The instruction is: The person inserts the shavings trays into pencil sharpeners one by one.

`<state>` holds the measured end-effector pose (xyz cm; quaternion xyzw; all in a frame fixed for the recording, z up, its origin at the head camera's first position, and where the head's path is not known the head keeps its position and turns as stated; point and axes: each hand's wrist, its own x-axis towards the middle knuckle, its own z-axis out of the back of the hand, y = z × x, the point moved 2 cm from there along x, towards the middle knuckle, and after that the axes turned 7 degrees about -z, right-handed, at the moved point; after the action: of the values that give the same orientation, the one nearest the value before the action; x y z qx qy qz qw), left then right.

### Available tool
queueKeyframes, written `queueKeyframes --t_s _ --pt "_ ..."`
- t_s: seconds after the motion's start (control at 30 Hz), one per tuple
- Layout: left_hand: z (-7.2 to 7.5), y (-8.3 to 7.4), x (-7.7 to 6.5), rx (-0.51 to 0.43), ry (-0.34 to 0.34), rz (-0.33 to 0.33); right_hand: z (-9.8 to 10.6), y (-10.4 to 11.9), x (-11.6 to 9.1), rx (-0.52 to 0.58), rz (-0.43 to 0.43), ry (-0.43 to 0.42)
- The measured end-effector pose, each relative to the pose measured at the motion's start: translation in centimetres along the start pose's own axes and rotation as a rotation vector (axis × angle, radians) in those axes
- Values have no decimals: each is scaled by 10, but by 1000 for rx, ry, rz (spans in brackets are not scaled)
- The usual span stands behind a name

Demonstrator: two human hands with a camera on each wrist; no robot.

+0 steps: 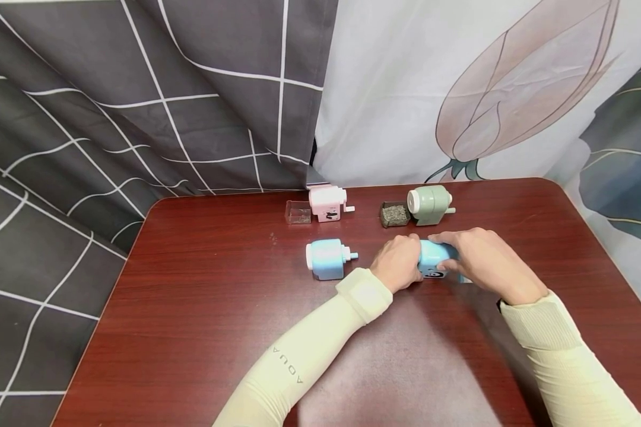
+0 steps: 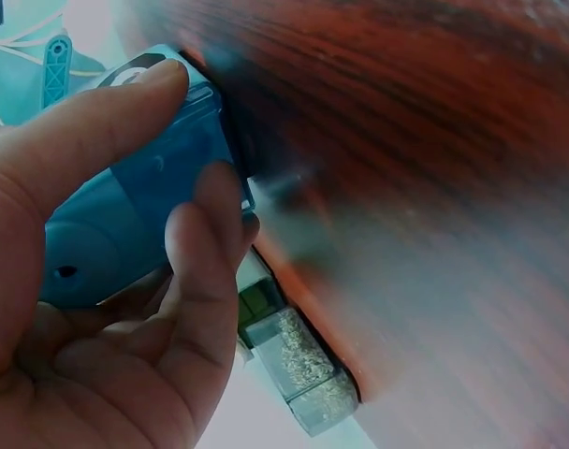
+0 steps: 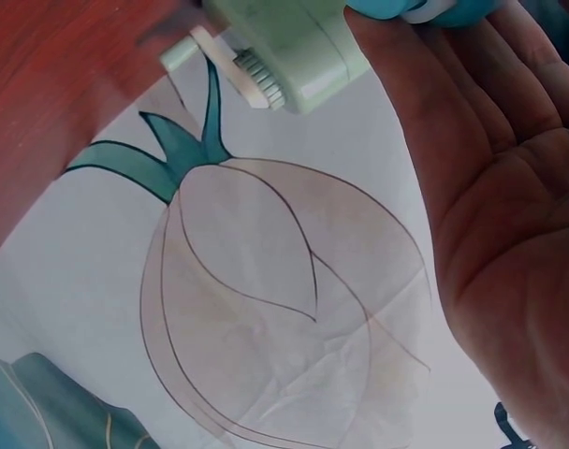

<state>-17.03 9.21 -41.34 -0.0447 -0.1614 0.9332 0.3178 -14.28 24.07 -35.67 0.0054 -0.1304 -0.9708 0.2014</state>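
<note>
Both my hands are on a light blue crank pencil sharpener (image 1: 432, 255) with a panda print, at the right of the table. My left hand (image 1: 397, 264) grips its left end; in the left wrist view the thumb lies over the printed side of the sharpener (image 2: 125, 210) and the fingers curl below its drawer end. The right hand (image 1: 483, 261) holds the other end, thumb on the near side, fingers over the top. Part of the crank shows below the right hand. In the right wrist view, only a blue edge of the sharpener (image 3: 383, 7) appears above the palm.
Left of my hands stands another blue sharpener (image 1: 327, 260). Behind are a pink sharpener (image 1: 323, 204) beside a clear drawer (image 1: 298, 212), and a green sharpener (image 1: 431, 203) beside a drawer full of shavings (image 1: 395, 214). Curtains (image 1: 395, 89) hang along the back edge of the table (image 1: 203, 320).
</note>
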Motion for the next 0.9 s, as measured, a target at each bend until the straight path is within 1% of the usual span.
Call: queueKeyframes --t_s 0.13,0.4,0.53,0.63,0.7,0.8,0.9 --pt "0 0 -1 11 0 -1 0 0 0 -3 0 4" --pt "0 -2 -3 -4 2 13 1 1 1 -18 11 9" --pt "3 -4 -6 0 20 26 0 -1 1 -15 8 2" --pt "6 -8 -10 18 37 47 0 -2 0 -14 7 -1" --pt "9 -12 -13 63 29 55 0 -2 1 -11 9 2" --pt "19 -18 -20 165 -8 55 1 -1 2 -4 16 11" --pt "35 -22 -30 246 -35 19 2 0 3 -3 21 26"
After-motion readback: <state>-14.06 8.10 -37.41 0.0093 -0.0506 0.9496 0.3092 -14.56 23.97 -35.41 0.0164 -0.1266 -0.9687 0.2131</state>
